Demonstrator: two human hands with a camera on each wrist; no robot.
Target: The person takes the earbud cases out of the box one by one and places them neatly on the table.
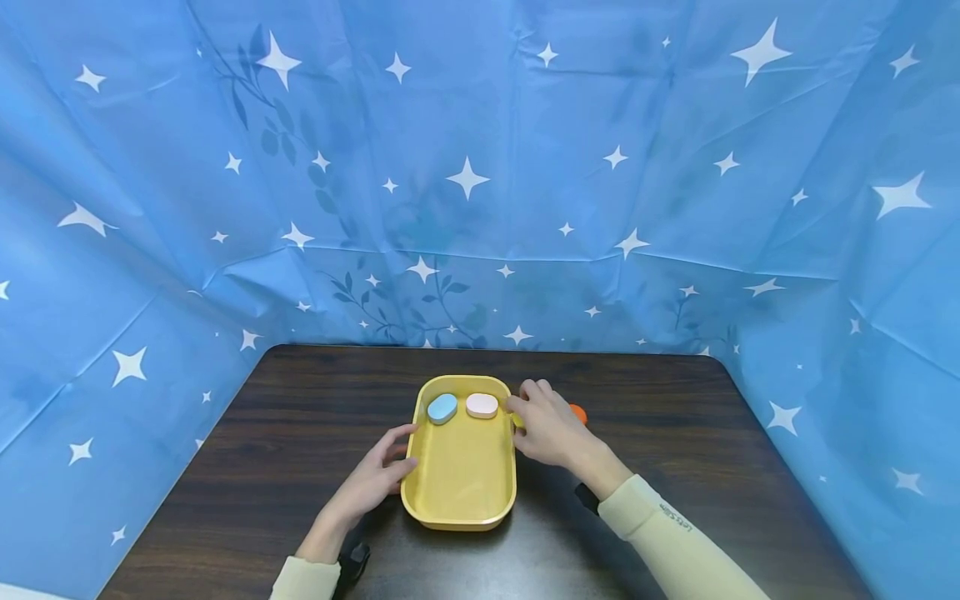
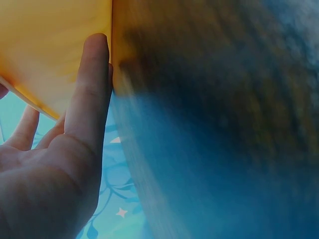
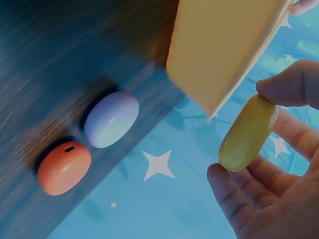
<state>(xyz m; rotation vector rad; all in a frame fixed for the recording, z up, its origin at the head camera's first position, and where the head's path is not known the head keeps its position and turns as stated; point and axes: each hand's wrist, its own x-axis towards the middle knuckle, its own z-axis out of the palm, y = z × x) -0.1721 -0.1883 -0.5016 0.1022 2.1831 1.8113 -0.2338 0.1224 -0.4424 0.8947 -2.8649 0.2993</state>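
A yellow tray lies on the table, a blue oval case and a pale pink one inside its far end. Just past the tray's right rim, my right hand pinches a yellow oval case between thumb and fingertips, off the table. My left hand touches the tray's left side with fairly straight fingers. An orange oval case with a small dark slot and a lilac one sit on the table right of the tray; in the head view my right hand hides the lilac one.
The dark wood-grain table carries the tray near its middle. A blue curtain with white stars hangs behind the table and along both sides. Black bands show at both wrists.
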